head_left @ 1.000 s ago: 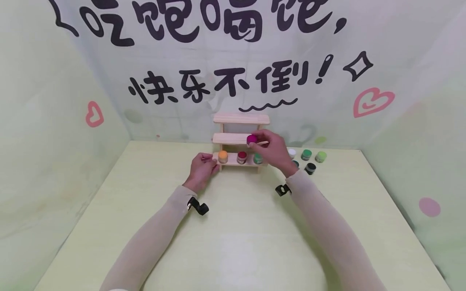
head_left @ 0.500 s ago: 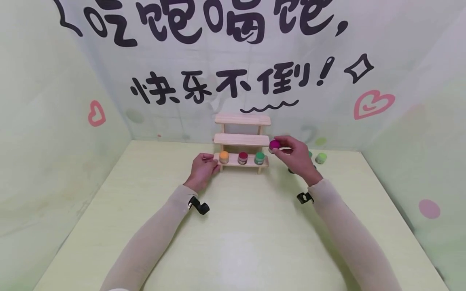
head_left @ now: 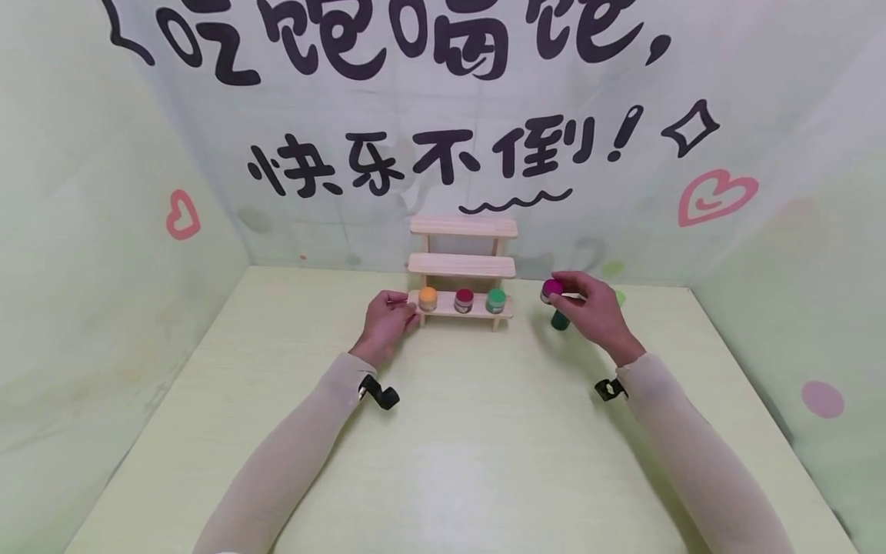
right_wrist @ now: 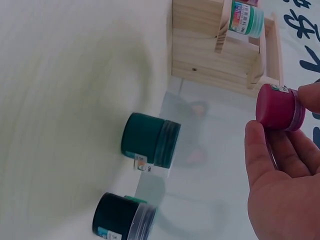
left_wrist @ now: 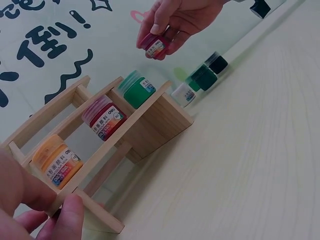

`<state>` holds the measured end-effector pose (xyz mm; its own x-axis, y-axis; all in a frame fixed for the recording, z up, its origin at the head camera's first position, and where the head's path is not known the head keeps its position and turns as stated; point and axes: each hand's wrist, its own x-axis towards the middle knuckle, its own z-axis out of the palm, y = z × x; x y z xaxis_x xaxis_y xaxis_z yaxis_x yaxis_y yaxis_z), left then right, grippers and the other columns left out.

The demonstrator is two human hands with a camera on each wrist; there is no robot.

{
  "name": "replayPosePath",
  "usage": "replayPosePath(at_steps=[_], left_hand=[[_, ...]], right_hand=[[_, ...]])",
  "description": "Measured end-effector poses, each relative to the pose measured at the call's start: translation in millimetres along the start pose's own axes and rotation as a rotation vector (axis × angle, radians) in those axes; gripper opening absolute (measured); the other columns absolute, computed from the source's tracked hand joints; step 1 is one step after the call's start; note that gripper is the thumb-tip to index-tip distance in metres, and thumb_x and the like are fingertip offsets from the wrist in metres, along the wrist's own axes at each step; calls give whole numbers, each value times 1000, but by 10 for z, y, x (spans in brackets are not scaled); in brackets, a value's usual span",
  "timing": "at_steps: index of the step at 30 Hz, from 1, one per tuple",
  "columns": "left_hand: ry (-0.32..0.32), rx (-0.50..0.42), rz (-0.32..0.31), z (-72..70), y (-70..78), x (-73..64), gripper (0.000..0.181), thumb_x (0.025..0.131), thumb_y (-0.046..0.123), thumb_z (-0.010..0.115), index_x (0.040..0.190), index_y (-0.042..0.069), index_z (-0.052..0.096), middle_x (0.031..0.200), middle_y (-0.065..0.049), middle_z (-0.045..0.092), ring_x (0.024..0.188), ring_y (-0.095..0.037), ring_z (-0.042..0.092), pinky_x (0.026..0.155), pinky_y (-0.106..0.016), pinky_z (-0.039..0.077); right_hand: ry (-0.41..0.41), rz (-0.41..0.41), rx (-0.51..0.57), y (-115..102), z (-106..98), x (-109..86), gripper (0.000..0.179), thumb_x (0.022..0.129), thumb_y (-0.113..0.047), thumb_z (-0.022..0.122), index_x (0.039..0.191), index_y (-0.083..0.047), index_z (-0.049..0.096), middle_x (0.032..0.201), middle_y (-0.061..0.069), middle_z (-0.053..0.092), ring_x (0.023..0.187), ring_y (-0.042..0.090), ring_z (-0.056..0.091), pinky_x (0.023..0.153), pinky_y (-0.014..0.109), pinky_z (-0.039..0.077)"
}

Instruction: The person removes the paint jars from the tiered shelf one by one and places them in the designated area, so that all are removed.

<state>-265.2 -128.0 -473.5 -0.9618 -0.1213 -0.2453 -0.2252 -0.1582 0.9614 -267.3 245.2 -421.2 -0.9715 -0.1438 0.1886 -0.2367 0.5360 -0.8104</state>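
A pale wooden three-tier stand (head_left: 462, 266) stretches from nine to three o'clock. The left hand (head_left: 384, 323) pinches its lowest shelf (head_left: 446, 305) at the nine o'clock end. The right hand (head_left: 594, 309), nearer the three o'clock end, pinches a small, cylindrical, roughly upright magenta jar (head_left: 551, 290) in the air; the stand lies apart, toward nine o'clock from it.

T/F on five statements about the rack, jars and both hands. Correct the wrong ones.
1. An orange cylindrical paint jar, a dark red one and a green one stand on the lowest shelf of a three-tier pale wooden rack. True.
2. The left hand grips the orange jar. False: the left hand grips the end of the lowest shelf.
3. The right hand holds a magenta cylindrical paint jar. True.
4. The magenta jar rests on the top shelf. False: it is held apart from the rack.
5. The dark red jar stands between orange and green. True.
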Motion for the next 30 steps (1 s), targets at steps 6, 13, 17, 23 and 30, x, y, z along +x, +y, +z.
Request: replayPosePath(at_steps=[6,13,17,23,30], left_hand=[[-7,-3,11,-4,9,7,35,100,-3,63,133,-1,51,117,-14,57,92,-17,66,89,-24,65],[-7,1,19,1,3,8,33,100,-5,63,131,-2,51,112,-13,56,89,-17,65,86,-24,65],[-8,5,27,5,-10,19,32,100,-4,64,130,-1,51,113,-13,57,90,-17,65,86,-24,65],[-21,25,18,19,-33,14,36,101,-2,65,133,-1,50,115,-13,58,93,-17,65,86,-24,65],[-12,40,29,-2,-25,0,36,101,-1,64,134,-1,50,116,-15,58,92,-18,66,83,-22,65]], right_hand=[[1,2,-15,64,-69,-45,47,101,-24,72,144,-7,63,132,19,70,114,24,67,89,3,53],[7,-22,-39,191,-159,-102,47,102,-24,71,145,-6,62,134,19,70,105,-3,63,90,2,53],[7,-25,-44,220,-220,-147,47,103,-23,71,145,-4,61,134,21,69,102,-11,60,89,1,52],[16,-7,-54,275,-323,-237,49,102,-24,71,145,0,61,132,24,69,100,-14,60,86,0,52],[41,32,-141,390,-440,-289,50,104,-31,69,146,-5,61,132,22,70,99,-13,60,80,1,52]])
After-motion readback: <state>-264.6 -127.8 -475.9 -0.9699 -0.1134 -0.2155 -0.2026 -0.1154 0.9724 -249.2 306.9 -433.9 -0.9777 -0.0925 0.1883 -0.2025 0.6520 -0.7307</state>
